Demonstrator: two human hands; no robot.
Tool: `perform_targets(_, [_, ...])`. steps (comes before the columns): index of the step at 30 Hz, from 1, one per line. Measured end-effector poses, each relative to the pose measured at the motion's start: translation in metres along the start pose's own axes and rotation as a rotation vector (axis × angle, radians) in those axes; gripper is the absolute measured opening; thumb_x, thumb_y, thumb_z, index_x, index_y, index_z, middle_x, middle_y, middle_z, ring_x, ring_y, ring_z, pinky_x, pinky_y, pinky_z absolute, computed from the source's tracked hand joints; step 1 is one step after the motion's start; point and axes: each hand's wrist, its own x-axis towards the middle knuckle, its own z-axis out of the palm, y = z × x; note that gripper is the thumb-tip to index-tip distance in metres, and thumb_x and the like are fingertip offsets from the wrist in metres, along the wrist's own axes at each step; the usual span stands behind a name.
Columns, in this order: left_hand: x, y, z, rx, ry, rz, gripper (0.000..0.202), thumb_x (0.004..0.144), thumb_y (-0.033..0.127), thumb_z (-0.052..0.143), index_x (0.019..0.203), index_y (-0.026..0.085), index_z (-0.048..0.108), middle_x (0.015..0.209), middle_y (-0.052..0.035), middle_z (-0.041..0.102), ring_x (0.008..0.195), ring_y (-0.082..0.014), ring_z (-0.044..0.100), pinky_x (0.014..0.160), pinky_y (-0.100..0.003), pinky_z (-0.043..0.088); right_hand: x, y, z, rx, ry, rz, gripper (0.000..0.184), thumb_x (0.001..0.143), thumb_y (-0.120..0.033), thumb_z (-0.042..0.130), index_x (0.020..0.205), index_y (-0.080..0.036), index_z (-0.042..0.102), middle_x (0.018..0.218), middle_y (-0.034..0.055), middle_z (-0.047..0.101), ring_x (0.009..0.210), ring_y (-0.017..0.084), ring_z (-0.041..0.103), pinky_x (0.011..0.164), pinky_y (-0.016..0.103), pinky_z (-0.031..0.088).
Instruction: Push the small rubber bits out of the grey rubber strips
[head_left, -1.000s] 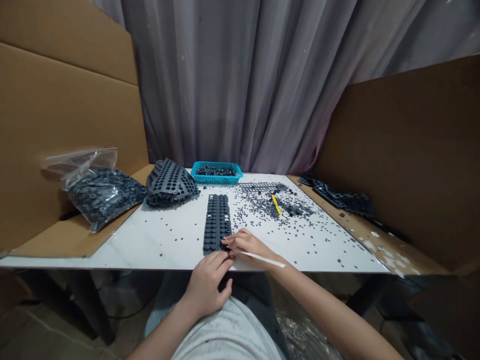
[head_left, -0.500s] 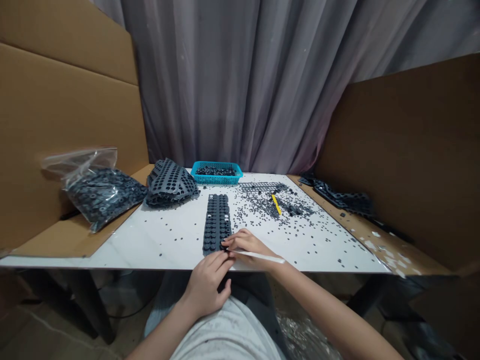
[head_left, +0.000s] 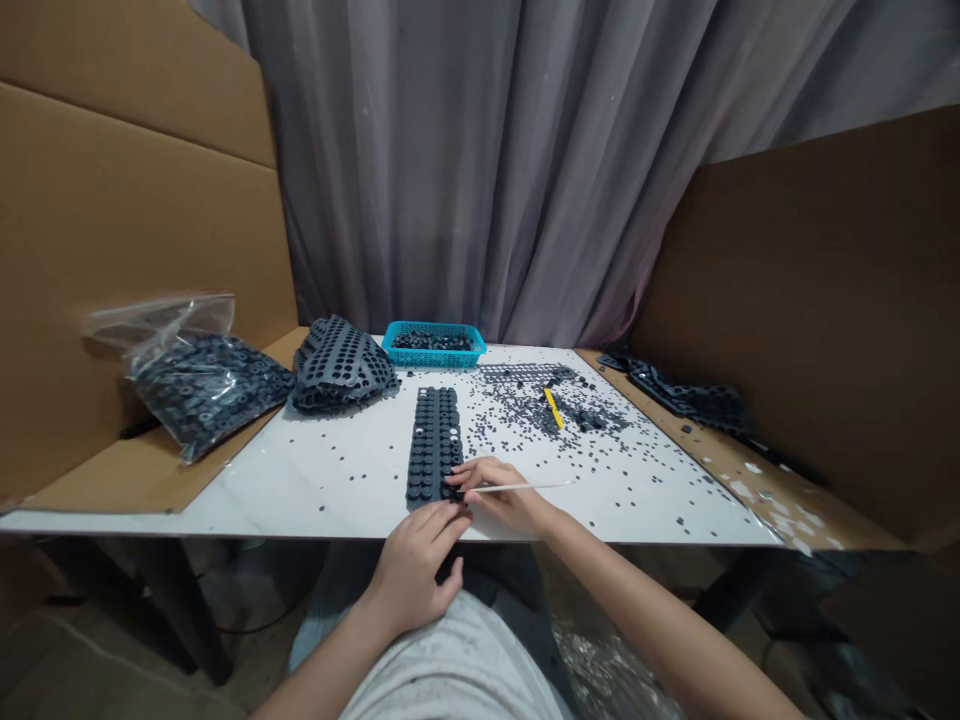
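Note:
A dark grey rubber sheet (head_left: 437, 435) with rows of round knobs lies lengthwise in front of me, reaching the table's near edge. A few white dots show among its knobs. My left hand (head_left: 420, 560) rests at the sheet's near end, fingers stretched out and pressing on it, thumb apart. In its closed fingers my right hand (head_left: 502, 490) holds a thin white stick (head_left: 551, 486), whose back end points right. The stick's tip is hidden by the fingers at the sheet's near right corner.
Many small dark discs and a yellow strip (head_left: 553, 408) lie on the white table (head_left: 285, 500) to the right. Behind are a blue basket (head_left: 433, 360), a stack of perforated sheets (head_left: 341, 365) and a plastic bag (head_left: 202, 385) of dark pieces. Cardboard walls (head_left: 142, 200) flank the table.
My right hand has turned the white stick, so its back end has swung up and away from me. The left hand has stayed in place.

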Motion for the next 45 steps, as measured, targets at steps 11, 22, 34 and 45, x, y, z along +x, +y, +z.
perform_targets(11, [0.000,-0.001,0.002,0.027,0.009,-0.002,0.042,0.073,0.019,0.052,0.114,0.017,0.059,0.116,-0.0101,0.061,0.107,-0.0269,0.055,0.091,-0.042,0.048,0.003,0.004,0.003,-0.208,-0.125,-0.123,0.018,0.092,-0.033,0.048,0.085,-0.022,0.060,0.104,0.0067,0.070,0.103,0.018,0.061,0.088,0.036,0.042])
perform_targets(22, [0.001,0.000,0.000,-0.009,-0.030,-0.019,0.044,0.072,0.019,0.053,0.116,0.017,0.057,0.120,-0.0092,0.059,0.109,-0.0264,0.053,0.092,-0.042,0.047,0.006,0.013,0.004,-0.456,0.080,-0.157,0.021,0.093,-0.030,0.045,0.087,-0.020,0.062,0.105,0.0073,0.070,0.100,0.021,0.061,0.083,0.037,0.046])
perform_targets(34, [0.000,-0.001,0.001,0.004,-0.025,-0.006,0.043,0.074,0.019,0.052,0.117,0.018,0.057,0.120,-0.0089,0.059,0.108,-0.0264,0.054,0.091,-0.042,0.048,0.006,0.011,0.002,-0.087,0.016,-0.022,0.017,0.090,-0.035,0.051,0.084,-0.021,0.059,0.104,0.0087,0.070,0.113,0.021,0.055,0.091,0.040,0.043])
perform_targets(45, [0.000,-0.001,0.001,0.006,-0.014,-0.011,0.043,0.073,0.019,0.052,0.116,0.018,0.057,0.118,-0.0089,0.060,0.108,-0.0266,0.054,0.091,-0.042,0.048,0.015,0.019,0.005,-0.433,-0.068,-0.116,0.017,0.092,-0.030,0.049,0.087,-0.022,0.062,0.104,0.0036,0.070,0.098,0.016,0.061,0.085,0.034,0.036])
